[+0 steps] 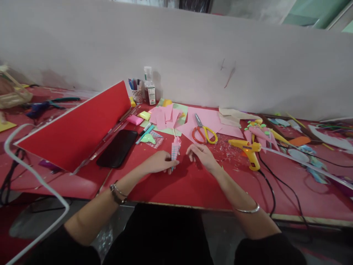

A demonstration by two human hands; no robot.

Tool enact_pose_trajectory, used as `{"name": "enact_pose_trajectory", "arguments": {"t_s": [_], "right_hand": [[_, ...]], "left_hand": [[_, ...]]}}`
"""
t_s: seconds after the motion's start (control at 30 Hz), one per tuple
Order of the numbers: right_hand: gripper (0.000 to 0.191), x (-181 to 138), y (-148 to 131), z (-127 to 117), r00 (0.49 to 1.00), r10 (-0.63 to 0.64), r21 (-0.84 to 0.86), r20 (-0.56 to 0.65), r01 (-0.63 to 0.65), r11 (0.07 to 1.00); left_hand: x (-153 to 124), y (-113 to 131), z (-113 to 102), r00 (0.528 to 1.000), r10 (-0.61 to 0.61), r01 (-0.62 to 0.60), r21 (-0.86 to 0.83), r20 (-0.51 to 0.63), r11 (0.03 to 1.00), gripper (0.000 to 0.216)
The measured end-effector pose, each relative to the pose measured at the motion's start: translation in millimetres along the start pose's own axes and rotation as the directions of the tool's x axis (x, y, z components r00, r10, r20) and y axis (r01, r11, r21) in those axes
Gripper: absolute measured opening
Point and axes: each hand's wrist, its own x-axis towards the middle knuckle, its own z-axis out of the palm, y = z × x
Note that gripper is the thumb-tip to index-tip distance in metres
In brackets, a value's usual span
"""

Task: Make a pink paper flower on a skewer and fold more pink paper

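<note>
My left hand (161, 162) is closed around the lower part of a small cone (175, 148), pink with blue lines and topped by a pink swirl. The cone stands nearly upright, point down, just above the red table. A short distance to its right is my right hand (202, 156), fingers loosely bent and apart, with nothing visible in them. Beyond it lie scissors (204, 133) with one red and one yellow handle, on pink paper (209, 119). Pink paper strips (167, 116) are heaped behind the cone.
A yellow glue gun (249, 151) lies to the right, its black cord trailing off the table edge. Several pink cones (260, 134) are piled behind it. A black phone (118, 148) and a large red board (79, 129) are at left. Markers, clay packets, a pen cup (137, 91) and a bottle (150, 88) stand farther back.
</note>
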Motion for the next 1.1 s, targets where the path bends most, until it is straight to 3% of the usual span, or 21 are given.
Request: {"name": "enact_pose_trajectory", "arguments": {"t_s": [0.17, 0.3, 0.4, 0.47, 0.53, 0.6, 0.63, 0.73, 0.93, 1.1], "right_hand": [[0.045, 1.7, 2.3, -2.4, 0.985, -0.06, 0.019, -0.162, 0.064, 0.998], [0.044, 1.6, 3.3, -3.7, 0.97, -0.096, 0.007, -0.225, 0.1, 0.995], [0.042, 0.9, 3.7, -3.3, 0.965, -0.114, -0.004, -0.235, 0.116, 0.993], [0.042, 0.5, 3.7, -2.5, 0.966, -0.122, -0.007, -0.227, 0.124, 0.992], [0.042, 0.1, 3.3, -1.5, 0.97, -0.127, -0.009, -0.208, 0.127, 0.992], [0.041, -0.2, 2.8, -0.8, 0.974, -0.128, -0.011, -0.187, 0.128, 0.992], [0.04, -0.4, 2.5, -0.6, 0.975, -0.128, -0.011, -0.179, 0.129, 0.992], [0.039, -0.7, 2.7, -1.0, 0.977, -0.127, -0.009, -0.17, 0.127, 0.992], [0.035, -0.7, 3.8, -2.3, 0.974, -0.171, -0.005, -0.149, 0.173, 0.985], [0.034, -0.8, 3.3, -2.1, 0.98, -0.166, -0.102, -0.108, 0.155, 0.983]], "left_hand": [[-9.5, 0.9, 6.2, 0.998, -0.056, 0.047, 0.2, 0.04, 0.979, 0.04], [-8.6, 7.8, 4.8, 0.997, -0.066, 0.052, 0.344, 0.029, 0.937, 0.051], [-6.6, 12.2, -15.5, 0.998, -0.036, -0.006, 0.621, 0.056, 0.784, 0.051], [-3.7, 9.6, -34.9, 0.994, 0.086, -0.011, 0.751, -0.061, 0.66, 0.042], [0.5, 1.7, -52.0, 0.96, 0.224, -0.003, 0.798, -0.166, 0.602, 0.035], [5.8, -9.3, -62.8, 0.947, 0.297, -0.041, 0.868, -0.123, 0.494, 0.037], [8.6, -14.9, -65.7, 0.965, 0.255, -0.065, 0.884, -0.062, 0.463, 0.043], [17.2, -29.7, -68.8, 0.991, 0.128, -0.085, 0.882, 0.028, 0.464, 0.055], [30.4, -44.1, -77.2, 0.968, 0.235, -0.192, 0.866, 0.089, 0.463, 0.048], [34.2, -40.4, -72.9, 0.925, 0.366, -0.102, 0.862, -0.101, 0.496, 0.027]]}}
